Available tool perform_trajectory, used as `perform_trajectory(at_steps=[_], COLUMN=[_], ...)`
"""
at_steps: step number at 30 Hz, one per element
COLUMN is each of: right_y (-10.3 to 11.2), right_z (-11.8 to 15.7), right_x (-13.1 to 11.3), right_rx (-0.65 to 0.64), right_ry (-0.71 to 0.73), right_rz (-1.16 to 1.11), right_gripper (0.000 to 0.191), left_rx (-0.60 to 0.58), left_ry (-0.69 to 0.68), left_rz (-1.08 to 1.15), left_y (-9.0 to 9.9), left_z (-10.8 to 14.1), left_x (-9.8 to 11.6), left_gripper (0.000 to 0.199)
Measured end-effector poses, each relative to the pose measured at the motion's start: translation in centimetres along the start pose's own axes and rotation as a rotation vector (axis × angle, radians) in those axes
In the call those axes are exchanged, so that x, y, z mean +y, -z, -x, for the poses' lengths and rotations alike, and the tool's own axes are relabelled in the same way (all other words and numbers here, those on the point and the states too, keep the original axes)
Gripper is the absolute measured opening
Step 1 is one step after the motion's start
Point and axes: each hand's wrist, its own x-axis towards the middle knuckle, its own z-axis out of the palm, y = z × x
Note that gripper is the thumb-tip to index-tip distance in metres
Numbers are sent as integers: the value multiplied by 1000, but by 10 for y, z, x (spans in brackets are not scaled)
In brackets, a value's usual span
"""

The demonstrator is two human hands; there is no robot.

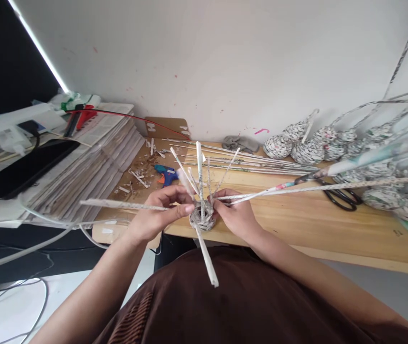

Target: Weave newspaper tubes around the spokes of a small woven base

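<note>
A small round basket woven from rolled newspaper (204, 223) is between my two hands near the table's front edge. Several paper spokes stick up and out of it, one slanting down towards my lap. My left hand (162, 210) grips the basket's left side, thumb on its rim and fingers behind. At the right side, my right hand (237, 215) is closed on long paper strands (279, 190) that run off to the right. Its fingertips touch the basket's rim.
A glue gun (170, 176) lies behind my left hand among paper scraps. Rolled paper sticks (261, 162) lie along the back. To the right are black scissors (343, 197) and several woven paper pieces (307, 150). Stacked newspapers (114, 148), a black tablet-like slab (27, 167) and cables occupy the left.
</note>
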Motion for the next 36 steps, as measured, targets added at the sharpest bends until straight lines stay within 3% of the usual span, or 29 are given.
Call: perform_trajectory(at_steps=[3,6,12,19,24,29,33,36], right_y=[1,2,1,1,1,0,2,5], right_z=[-1,-1,0,2,1,-3,1,7], right_x=[0,-1,-1,0,3,9,5,1], right_rx=[-5,-6,-22,-57,-55,-14,-62,-124], right_ry=[7,10,15,50,21,13,-22,-22], right_rz=[1,18,37,127,113,-37,-166,-133], right_gripper=[17,13,14,15,18,30,35,32], left_rx=[-200,-226,-95,-27,25,163,266,294], left_ry=[86,138,146,-21,62,-4,17,51], left_rz=[0,-4,-109,-479,-429,-419,-329,-277], left_y=[13,19,9,-6,-19,-27,-33,-37], left_z=[2,1,-11,-24,-25,-19,-15,-15], left_x=[5,5,-5,-9,-13,-18,-21,-21], left_gripper=[53,50,34,17,13,10,12,12])
